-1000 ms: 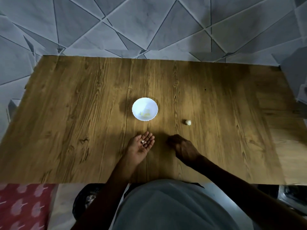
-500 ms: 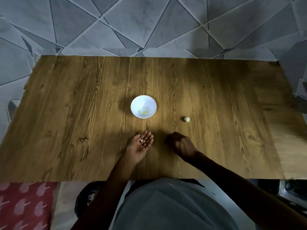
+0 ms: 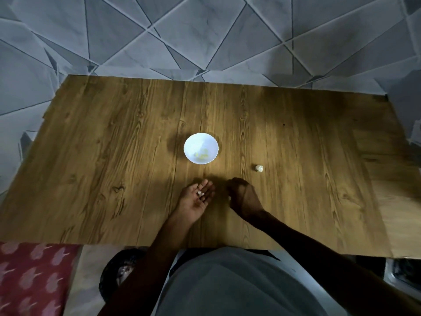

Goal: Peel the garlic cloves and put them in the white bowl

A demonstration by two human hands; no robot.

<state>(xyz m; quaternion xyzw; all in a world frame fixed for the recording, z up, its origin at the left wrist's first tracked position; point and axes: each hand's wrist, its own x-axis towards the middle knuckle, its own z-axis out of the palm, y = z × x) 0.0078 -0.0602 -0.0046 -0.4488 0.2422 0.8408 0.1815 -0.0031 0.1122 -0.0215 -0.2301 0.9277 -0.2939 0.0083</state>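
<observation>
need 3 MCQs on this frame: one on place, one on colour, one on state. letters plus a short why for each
1. Where is the loose garlic clove relative to the white bowl?
A) inside it
B) on the table, to its right and nearer the person
C) at the far left edge

2. What colour are the pieces in the bowl?
A) red
B) black
C) yellowish

3. How is the left hand?
A) palm up, fingers relaxed, small white bits on them
B) gripping the bowl rim
C) a clenched fist holding nothing

Answers: 1 B, the clove lies on bare wood apart from the bowl. 2 C, they show pale yellow against the white inside. 3 A, the open palm faces the camera with the bits on the fingers.
</observation>
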